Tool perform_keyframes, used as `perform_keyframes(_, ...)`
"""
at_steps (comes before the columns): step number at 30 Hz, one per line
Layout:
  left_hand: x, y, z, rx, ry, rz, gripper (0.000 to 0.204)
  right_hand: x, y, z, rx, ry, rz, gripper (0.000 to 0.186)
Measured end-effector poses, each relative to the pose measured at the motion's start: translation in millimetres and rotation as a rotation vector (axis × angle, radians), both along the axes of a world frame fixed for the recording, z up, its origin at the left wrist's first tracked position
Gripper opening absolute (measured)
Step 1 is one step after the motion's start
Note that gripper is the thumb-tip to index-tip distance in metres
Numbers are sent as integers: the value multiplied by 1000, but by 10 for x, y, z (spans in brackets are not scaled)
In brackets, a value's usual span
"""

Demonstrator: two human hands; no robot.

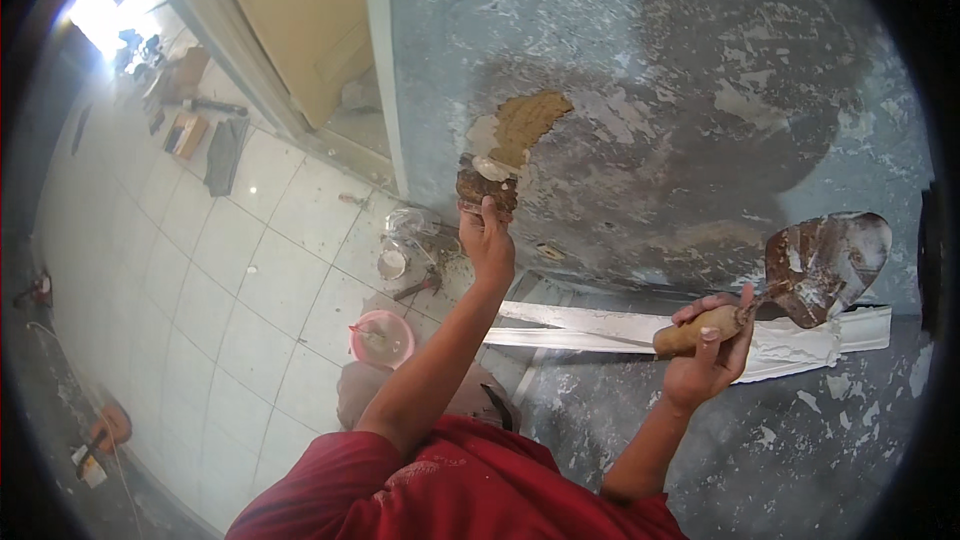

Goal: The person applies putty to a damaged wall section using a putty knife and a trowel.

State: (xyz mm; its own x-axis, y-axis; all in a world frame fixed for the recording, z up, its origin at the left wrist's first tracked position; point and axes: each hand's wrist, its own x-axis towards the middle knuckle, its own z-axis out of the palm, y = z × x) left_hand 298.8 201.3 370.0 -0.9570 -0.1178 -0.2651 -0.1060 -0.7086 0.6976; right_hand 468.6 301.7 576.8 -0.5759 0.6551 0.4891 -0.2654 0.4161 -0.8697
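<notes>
My left hand [487, 245] grips a broad, stained putty knife [485, 190], its blade up by the wall [570, 10]. White filler [493, 169] sits at the blade's edge, just below a tan bare patch [535, 125] in the flaking blue-grey paint. Whether the blade touches the wall, I cannot tell. On the right, my right hand [708, 365] is closed round the wooden handle of a trowel [825, 265]. The trowel's wide brown blade has whitish smears and points up and to the right, apart from the tan patch.
A pink bucket [353, 342] stands on the tiled floor [255, 340] beside my legs. Near it are a white cup [391, 262] and a hammer-like tool [420, 285]. Long white strips [590, 328] lie along the wall's foot. A doorway with a pale frame [383, 60] opens at upper left.
</notes>
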Motion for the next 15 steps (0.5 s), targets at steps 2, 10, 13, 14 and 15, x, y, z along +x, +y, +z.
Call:
perform_keyframes(2, -5, -49, 16, 19, 0, -10, 13, -20, -24, 83, 15, -11, 8, 69)
perform_keyframes(10, -85, -230, -95, 41, 29, -144, 13, 8, -394, 207, -48, 30, 37, 72)
perform_keyframes(13, -85, -186, -29, -82, 44, -111, 13, -1, -397, 360, -5, 40, 19, 74)
perform_keyframes(14, -103, -174, -5, -78, 36, -97, 13, -13, -367, 442, 32, 43, 21, 74)
perform_keyframes(15, -107, -114, 87, -109, 32, -106, 15, -27, -287, 544, 94, 58, 35, 75)
